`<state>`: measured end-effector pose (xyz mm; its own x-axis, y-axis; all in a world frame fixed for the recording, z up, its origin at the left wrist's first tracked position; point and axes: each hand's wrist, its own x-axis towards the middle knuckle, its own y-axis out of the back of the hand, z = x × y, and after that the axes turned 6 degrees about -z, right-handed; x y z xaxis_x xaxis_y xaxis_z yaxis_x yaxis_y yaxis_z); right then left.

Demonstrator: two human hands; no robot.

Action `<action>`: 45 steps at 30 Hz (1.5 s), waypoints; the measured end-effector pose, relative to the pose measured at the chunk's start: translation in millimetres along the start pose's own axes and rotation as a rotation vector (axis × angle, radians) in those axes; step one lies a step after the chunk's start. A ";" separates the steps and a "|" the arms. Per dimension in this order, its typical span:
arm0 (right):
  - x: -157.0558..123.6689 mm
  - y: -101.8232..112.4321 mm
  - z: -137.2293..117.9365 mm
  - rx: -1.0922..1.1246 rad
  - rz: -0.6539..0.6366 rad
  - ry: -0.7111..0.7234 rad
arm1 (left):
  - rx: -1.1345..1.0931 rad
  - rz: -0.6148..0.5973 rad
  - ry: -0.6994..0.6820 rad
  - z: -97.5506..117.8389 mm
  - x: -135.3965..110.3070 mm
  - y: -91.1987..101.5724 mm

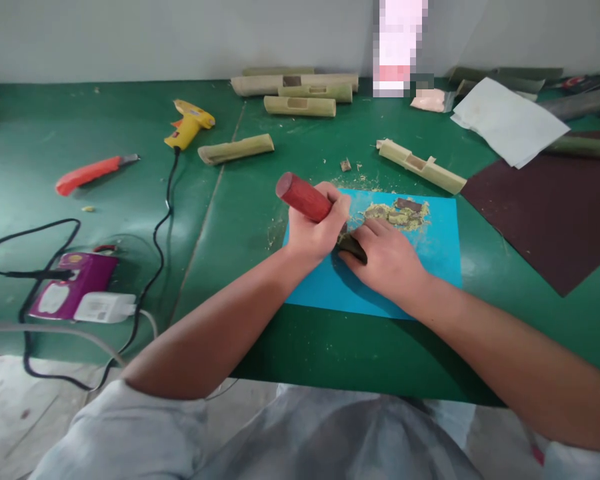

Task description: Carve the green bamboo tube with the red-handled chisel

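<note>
My left hand [316, 230] is closed around a red wooden tool handle [303, 196] that slants up to the left; its working end is hidden behind my fingers. My right hand [386, 257] is curled over a dark green bamboo piece [354, 248], pressing it onto a blue mat [433, 250]. The two hands touch over that piece. A heap of pale green shavings [397, 213] lies on the mat just beyond my right hand.
On the green table [220, 220] are a yellow glue gun [189, 124] with black cord, an orange knife [91, 173], a purple box [70, 287] with white plug, several cut bamboo tubes [300, 90], a notched bamboo piece [423, 166], white paper [507, 120] and a dark brown sheet [550, 213].
</note>
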<state>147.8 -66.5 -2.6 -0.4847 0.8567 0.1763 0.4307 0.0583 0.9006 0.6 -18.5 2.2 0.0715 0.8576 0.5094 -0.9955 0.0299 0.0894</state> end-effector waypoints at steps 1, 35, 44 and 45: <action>-0.4 -0.4 0.2 -0.002 0.006 0.005 | 0.019 -0.014 -0.011 -1.2 -0.1 0.6; -0.9 -0.4 1.6 0.019 -0.037 0.014 | 0.133 -0.001 -0.140 -4.4 -4.8 4.6; -0.7 -0.2 -0.1 0.044 -0.041 0.026 | 0.135 -0.057 -0.073 0.6 -2.7 2.4; -0.8 -0.6 -1.1 0.052 -0.045 0.035 | 0.135 -0.062 -0.077 0.4 -3.0 2.5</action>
<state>147.0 -67.8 -2.9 -0.5307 0.8341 0.1505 0.4461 0.1239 0.8863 -2.1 -21.3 1.2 0.1417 0.8144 0.5628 -0.9722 0.0073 0.2342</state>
